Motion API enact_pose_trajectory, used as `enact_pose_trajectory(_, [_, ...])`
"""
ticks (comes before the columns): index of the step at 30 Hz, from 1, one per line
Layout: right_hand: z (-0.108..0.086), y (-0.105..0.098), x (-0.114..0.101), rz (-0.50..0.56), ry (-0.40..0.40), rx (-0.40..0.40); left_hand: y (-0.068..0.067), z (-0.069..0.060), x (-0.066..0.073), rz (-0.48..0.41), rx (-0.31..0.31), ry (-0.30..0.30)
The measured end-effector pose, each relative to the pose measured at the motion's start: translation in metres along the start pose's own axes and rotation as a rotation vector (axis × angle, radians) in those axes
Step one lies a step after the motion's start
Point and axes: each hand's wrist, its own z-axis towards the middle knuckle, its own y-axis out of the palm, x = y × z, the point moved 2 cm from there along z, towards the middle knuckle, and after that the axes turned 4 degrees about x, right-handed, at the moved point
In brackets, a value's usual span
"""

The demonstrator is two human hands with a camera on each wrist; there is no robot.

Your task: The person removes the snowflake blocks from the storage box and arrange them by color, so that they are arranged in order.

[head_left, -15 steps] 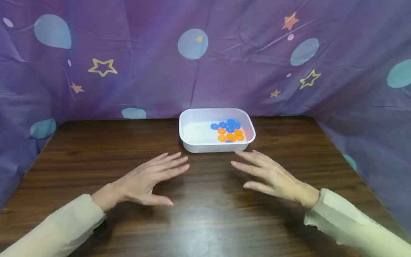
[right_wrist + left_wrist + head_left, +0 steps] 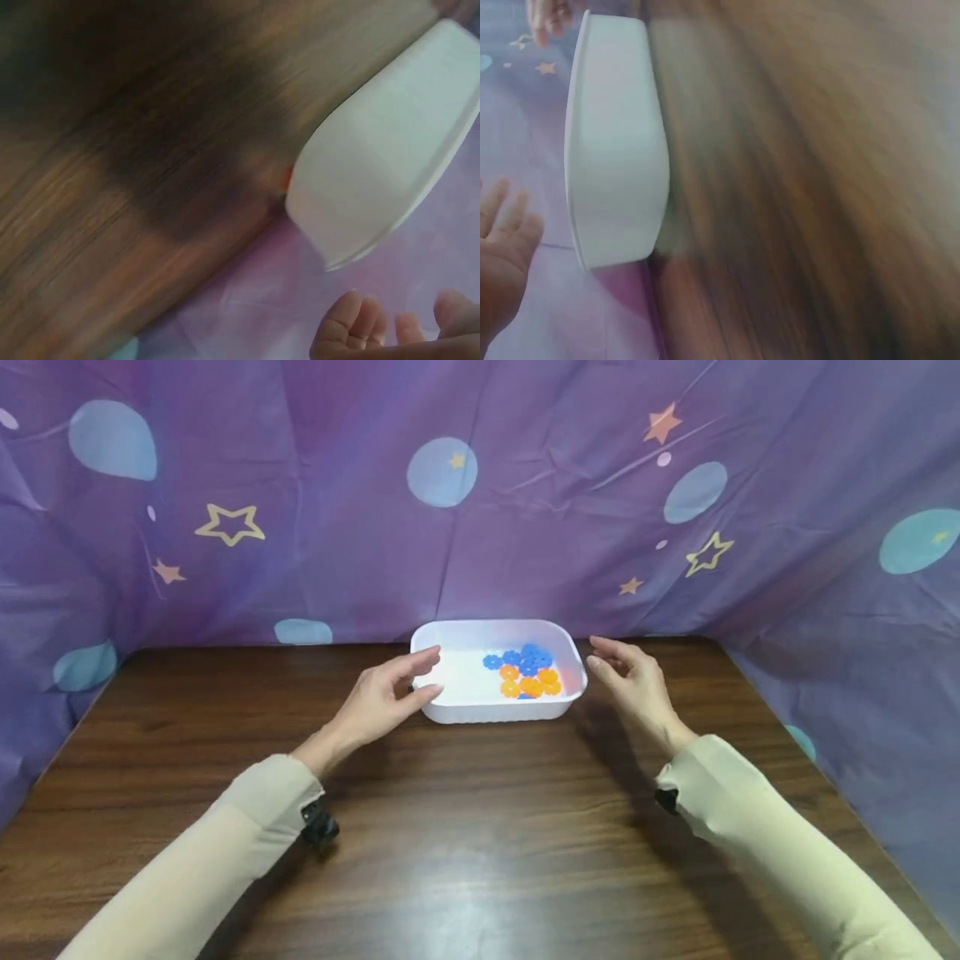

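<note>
Two bare hands are hovering at opposite ends of a white, rounded-rectangular plastic tray (image 2: pixel 495 713), which is sitting on a dark brown wood-grain tabletop (image 2: pixel 480 802) near its far edge. The left hand (image 2: pixel 375 700) is hanging by the tray's left end, its thumb and fingers standing wide apart and gripping nothing; from the head its fingertips are overlapping the rim, but the left wrist view is showing a gap. The right hand (image 2: pixel 637 681) is hovering just beside the tray's right end, apart from it, its fingers bending slightly, the thumb leaving a narrower gap, and it too is holding nothing.

Inside the tray, towards its right end, small blue flower-shaped pieces (image 2: pixel 529 667) are lying mostly along the far side, and small orange flower-shaped pieces (image 2: pixel 529 686) are lying nearer the person. Pale cream sleeves (image 2: pixel 187 860) are covering both forearms on the near side of the tray. Behind it, a purple curtain (image 2: pixel 360 552) with stars and balloons is hanging.
</note>
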Motion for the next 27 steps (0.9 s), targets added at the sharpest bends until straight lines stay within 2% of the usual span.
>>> enact_pose_trajectory(5, [0.014,0.01,0.018,0.023,0.132,-0.029,0.018,0.025,-0.003,-0.021,-0.007,-0.155])
enact_pose_trajectory(8, [0.018,0.016,0.024,0.059,0.192,-0.042,0.03,0.037,-0.006,-0.02,-0.045,-0.226])
enact_pose_trajectory(11, [0.022,0.022,0.027,0.035,0.225,-0.05,0.041,0.048,-0.008,-0.011,-0.091,-0.283])
enact_pose_trajectory(18, [0.027,0.034,0.034,-0.024,0.303,-0.038,0.067,0.067,-0.006,0.033,-0.164,-0.347])
enact_pose_trajectory(24, [0.026,0.041,0.035,0.004,0.333,-0.016,0.086,0.077,-0.008,0.026,-0.232,-0.455])
enact_pose_trajectory(27, [0.026,0.042,0.035,0.014,0.335,-0.005,0.092,0.081,-0.009,0.035,-0.251,-0.481])
